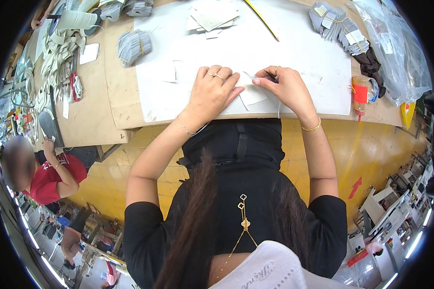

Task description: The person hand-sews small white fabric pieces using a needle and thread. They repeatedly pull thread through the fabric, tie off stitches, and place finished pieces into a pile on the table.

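Close work, white sheet

Head view: a pale piece lies near the sheet's wearer-side edge. Over the sheet, the left hand and right hand curl; how far closed, and on what, cannot be told.

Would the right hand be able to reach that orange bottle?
Probably yes: between the right hand and the orange bottle I see mostly flat white paper, with nothing tall in the way.

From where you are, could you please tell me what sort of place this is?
Probably a workshop or factory for sewn goods: a banded bundle of grey pieces lies on the worktable, with a white spool and a co-worker to the left.
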Demonstrator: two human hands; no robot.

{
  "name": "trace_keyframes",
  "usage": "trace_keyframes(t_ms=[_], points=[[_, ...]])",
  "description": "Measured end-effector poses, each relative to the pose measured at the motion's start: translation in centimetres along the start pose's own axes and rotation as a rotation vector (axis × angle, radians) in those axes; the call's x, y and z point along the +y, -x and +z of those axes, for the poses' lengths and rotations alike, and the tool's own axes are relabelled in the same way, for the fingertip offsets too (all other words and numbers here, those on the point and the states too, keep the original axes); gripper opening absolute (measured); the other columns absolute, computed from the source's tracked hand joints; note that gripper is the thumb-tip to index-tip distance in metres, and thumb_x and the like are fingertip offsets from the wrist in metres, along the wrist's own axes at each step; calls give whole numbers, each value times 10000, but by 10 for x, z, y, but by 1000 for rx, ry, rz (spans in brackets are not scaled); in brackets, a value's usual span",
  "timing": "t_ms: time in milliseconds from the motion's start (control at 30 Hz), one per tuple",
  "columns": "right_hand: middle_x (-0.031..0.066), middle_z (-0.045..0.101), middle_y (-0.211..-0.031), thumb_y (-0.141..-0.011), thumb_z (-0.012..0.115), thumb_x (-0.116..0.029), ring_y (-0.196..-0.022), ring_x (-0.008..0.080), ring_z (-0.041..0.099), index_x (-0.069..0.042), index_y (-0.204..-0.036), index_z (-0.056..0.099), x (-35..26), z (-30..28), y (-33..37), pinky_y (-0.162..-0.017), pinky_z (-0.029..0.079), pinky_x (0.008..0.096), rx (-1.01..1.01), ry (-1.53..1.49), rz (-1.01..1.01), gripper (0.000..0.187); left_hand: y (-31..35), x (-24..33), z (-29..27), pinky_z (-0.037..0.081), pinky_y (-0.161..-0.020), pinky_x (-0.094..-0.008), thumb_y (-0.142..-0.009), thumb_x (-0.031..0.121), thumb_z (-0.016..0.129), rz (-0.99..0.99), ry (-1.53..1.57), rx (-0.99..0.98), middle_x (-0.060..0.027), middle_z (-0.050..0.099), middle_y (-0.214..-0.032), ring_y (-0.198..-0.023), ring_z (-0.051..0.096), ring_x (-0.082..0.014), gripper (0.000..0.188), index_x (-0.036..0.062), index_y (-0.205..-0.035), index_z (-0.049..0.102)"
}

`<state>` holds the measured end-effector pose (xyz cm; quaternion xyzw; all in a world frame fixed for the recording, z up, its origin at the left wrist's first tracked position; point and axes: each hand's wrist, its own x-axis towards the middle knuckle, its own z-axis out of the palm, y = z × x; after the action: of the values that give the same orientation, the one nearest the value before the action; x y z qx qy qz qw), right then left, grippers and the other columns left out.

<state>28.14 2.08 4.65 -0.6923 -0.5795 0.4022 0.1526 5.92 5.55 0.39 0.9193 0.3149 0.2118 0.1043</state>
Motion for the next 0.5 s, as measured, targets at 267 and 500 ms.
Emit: trace_keyframes(t_ms=[267, 500], points=[[93, 603, -820, -884, 743, -138, -692, 243, 641, -72, -1090, 762, 3, 27, 29, -659, 521, 346, 325, 319, -300, 217, 5, 0, 5, 410, -877, -383, -820, 274, 802, -50, 12, 7, -27, 612, -1022, -1010, 577, -213, 351, 143, -1137, 725], [89, 580, -794, -875, 769, -165, -626, 223, 562, -62, -1113, 756, 9, 34, 33, -613, 482, 335, 358, 167, -242, 259, 5, -4, 8, 397, -879, -380, -797, 290, 821, -57, 50, 64, -31, 618, -1055, -1041, 560, -229, 344, 173, -1112, 746]])
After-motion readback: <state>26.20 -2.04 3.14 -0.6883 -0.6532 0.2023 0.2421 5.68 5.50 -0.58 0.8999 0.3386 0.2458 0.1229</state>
